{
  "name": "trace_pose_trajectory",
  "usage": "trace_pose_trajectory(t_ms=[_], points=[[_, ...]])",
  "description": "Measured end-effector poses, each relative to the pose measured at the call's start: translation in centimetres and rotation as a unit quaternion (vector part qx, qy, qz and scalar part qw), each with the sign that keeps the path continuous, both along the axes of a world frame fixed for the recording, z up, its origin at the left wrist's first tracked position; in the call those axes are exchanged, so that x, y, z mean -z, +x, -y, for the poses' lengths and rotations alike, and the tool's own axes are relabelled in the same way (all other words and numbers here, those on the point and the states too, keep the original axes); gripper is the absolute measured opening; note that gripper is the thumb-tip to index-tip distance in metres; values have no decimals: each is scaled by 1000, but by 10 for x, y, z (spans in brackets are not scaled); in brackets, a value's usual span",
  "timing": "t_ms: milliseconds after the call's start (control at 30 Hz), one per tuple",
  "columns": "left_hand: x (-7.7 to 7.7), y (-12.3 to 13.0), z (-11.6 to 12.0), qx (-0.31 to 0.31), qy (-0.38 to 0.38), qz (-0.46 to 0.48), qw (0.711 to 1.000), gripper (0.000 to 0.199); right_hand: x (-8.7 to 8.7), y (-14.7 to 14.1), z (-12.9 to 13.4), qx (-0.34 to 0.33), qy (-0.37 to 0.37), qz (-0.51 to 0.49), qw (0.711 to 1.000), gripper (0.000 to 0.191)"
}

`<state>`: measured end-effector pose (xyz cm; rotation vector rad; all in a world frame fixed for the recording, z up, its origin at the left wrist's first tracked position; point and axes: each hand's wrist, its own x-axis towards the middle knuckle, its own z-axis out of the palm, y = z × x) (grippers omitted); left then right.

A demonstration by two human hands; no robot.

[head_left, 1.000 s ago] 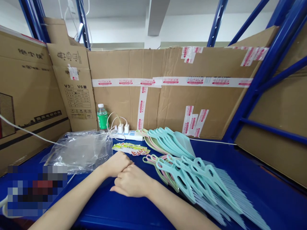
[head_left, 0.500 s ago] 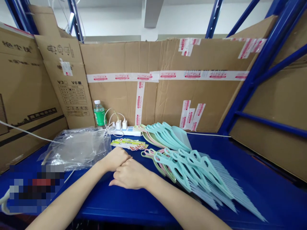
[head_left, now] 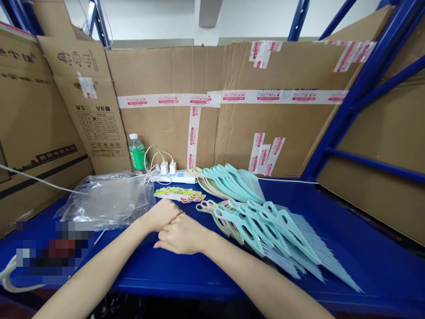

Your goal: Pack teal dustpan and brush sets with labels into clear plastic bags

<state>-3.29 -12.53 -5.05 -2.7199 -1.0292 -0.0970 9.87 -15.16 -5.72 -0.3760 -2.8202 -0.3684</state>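
Observation:
My left hand [head_left: 162, 215] and my right hand [head_left: 183, 235] are both curled into fists and touch each other above the blue table [head_left: 172, 277]. No object shows in either one; the palms are hidden. To the right of them lies a fanned pile of small hand brooms [head_left: 275, 230], mostly turquoise, with pink and green ones at the left end and pale bristles toward me. Behind the brooms, dustpans [head_left: 229, 181] in the same colours are stacked. Just beyond my left fist rests a small pile of printed yellow-green and white strips [head_left: 179, 194].
Clear plastic bags [head_left: 111, 199] lie at the left. A white power strip [head_left: 175, 176] with plugged-in chargers and a green-labelled bottle [head_left: 137, 153] stand at the back. Taped cardboard [head_left: 166, 133] walls the rear; a blue metal frame [head_left: 332, 128] rises at right. A blurred patch covers the left front.
The whole view has shifted slightly, with the background sitting higher in the picture. Both fists stay pressed together, and the brooms and dustpans lie as before.

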Motion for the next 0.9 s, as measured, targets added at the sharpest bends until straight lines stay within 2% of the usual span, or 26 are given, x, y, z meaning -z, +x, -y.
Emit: trace_pose_trajectory(t_ms=[100,233,433,600,667,900], points=[[-1,1,2,-2,-2,-2,1000,26,-2,-1,1,5,-2,7,1000,38],[-4,2,4,-8,-6,-4,1000,28,-6,1,2,11,-3,49,999,17],[-2,2,2,-12,3,-12,1000,29,-5,2,2,4,10,47,999,14],[-1,2,2,-2,1,-3,1000,28,-1,-1,2,-12,9,-1,1000,39],[-1,1,3,4,3,4,1000,27,-1,-1,3,-11,9,3,1000,41],[0,0,2,5,8,1,1000,30,-7,2,3,4,1,63,998,13]])
